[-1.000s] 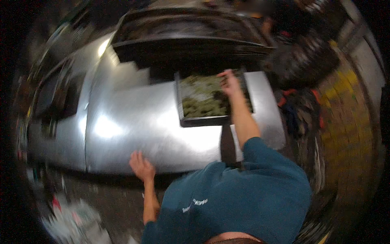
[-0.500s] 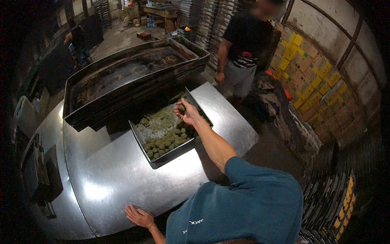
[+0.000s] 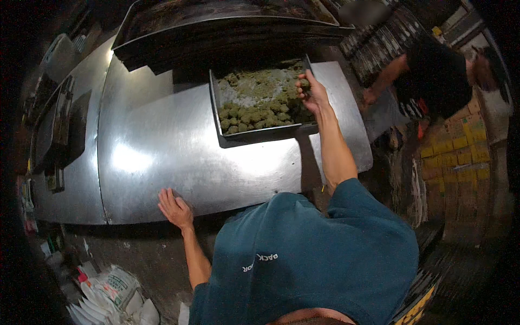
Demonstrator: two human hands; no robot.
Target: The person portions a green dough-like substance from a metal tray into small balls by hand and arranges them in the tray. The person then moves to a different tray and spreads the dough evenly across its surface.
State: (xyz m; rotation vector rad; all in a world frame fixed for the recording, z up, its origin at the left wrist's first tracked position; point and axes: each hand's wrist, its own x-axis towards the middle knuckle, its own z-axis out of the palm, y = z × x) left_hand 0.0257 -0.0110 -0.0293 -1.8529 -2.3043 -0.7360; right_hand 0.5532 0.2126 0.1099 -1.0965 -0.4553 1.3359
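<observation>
In the head view, a shiny metal bench (image 3: 179,151) fills the middle of the picture. A dark metal tray (image 3: 254,135) sits on it, toward twelve o'clock, full of small green lumps (image 3: 254,105). The right hand (image 3: 311,95) reaches out over the tray's right side, at about one o'clock, and its fingers (image 3: 303,86) are pinched together on one green lump (image 3: 305,84). The left hand (image 3: 174,208) lies flat on the near edge of the bench, at about seven o'clock, with its fingers spread apart and holding nothing. Another person (image 3: 433,81) in dark clothes bends over at two o'clock, past the end of the bench. White sacks (image 3: 116,295) lie on the floor at about seven o'clock.
</observation>
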